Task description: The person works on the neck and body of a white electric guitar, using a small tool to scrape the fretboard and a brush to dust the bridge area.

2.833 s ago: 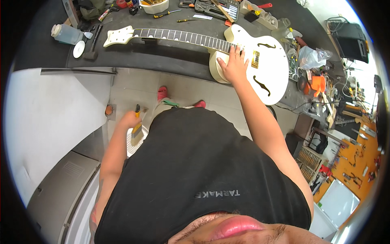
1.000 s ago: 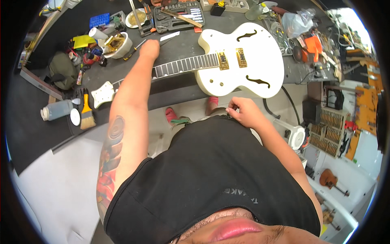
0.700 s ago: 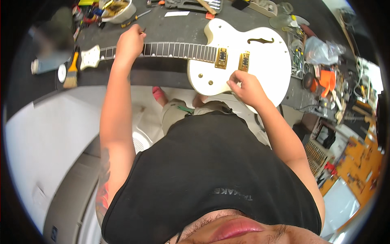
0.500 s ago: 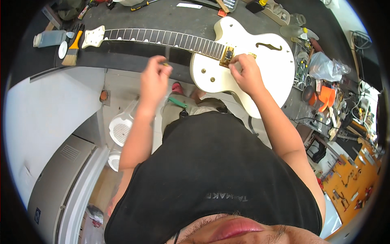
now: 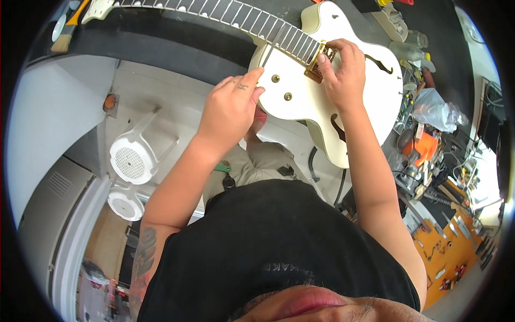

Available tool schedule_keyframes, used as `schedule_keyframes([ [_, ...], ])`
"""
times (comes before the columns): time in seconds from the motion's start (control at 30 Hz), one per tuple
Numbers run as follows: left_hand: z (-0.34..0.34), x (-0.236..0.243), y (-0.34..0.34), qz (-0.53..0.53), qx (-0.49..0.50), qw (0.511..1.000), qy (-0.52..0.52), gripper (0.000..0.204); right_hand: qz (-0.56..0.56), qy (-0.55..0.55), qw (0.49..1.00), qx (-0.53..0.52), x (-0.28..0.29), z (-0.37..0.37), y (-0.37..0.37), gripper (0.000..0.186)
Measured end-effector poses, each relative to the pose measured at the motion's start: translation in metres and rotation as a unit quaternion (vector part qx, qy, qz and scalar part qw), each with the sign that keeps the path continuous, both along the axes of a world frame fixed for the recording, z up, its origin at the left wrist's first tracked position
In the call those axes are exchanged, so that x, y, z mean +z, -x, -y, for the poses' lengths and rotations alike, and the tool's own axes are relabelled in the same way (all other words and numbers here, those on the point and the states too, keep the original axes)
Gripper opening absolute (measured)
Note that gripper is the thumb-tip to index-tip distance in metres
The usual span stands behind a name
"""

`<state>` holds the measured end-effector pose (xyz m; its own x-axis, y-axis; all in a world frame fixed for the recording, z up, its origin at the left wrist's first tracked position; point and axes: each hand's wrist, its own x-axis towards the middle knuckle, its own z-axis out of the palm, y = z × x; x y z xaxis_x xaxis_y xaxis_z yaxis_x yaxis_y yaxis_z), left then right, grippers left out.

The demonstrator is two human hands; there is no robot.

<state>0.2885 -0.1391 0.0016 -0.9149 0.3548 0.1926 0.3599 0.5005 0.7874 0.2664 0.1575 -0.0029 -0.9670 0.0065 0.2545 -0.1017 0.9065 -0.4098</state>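
The white guitar (image 5: 307,102) lies face up between 12 and 2 o'clock from mid-view, its neck (image 5: 236,15) running toward 10 o'clock along the dark bench (image 5: 161,40), its body partly overhanging the edge, which likely keeps the face in easy reach. Around its gold pickup (image 5: 314,73) the right hand (image 5: 345,75) sets thumb and fingers close together, perhaps to steady it; whether they pinch or merely rest, I cannot tell. At 11 o'clock the left hand (image 5: 229,110) curls narrowly around a slim metal-shafted tool (image 5: 272,49), its shaft angled toward 1 o'clock across the neck's end, seemingly for fingertip control. Farther out, a brush (image 5: 68,26) sits at 10 o'clock, white stools (image 5: 130,161) at 9 and an orange scoop (image 5: 425,147) near 3.
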Motion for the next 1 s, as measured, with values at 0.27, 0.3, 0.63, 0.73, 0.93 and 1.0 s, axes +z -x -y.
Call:
schedule_keyframes([
  [0.27,-0.002,0.007,-0.009,0.049,0.047,0.997,-0.023,0.037,-0.016,0.002,0.999,0.051,0.010,-0.001,0.031,0.035],
  [0.3,-0.004,0.007,-0.010,0.043,0.045,0.998,-0.028,0.037,-0.019,0.003,0.998,0.052,0.009,0.001,0.035,0.035],
  [0.63,-0.009,-0.008,-0.028,0.172,0.115,0.964,-0.166,0.032,-0.001,0.034,0.996,0.081,-0.014,0.001,0.051,0.031],
  [0.73,-0.004,-0.005,-0.029,0.281,0.094,0.921,-0.254,0.037,0.002,0.021,0.996,0.083,-0.013,0.002,0.051,0.030],
  [0.93,0.002,-0.010,-0.028,0.358,0.075,0.856,-0.366,0.040,0.003,0.029,0.996,0.089,-0.013,0.000,0.051,0.028],
  [1.0,0.001,-0.007,-0.028,0.373,0.077,0.847,-0.370,0.039,-0.001,0.028,0.995,0.092,-0.014,0.002,0.051,0.029],
])
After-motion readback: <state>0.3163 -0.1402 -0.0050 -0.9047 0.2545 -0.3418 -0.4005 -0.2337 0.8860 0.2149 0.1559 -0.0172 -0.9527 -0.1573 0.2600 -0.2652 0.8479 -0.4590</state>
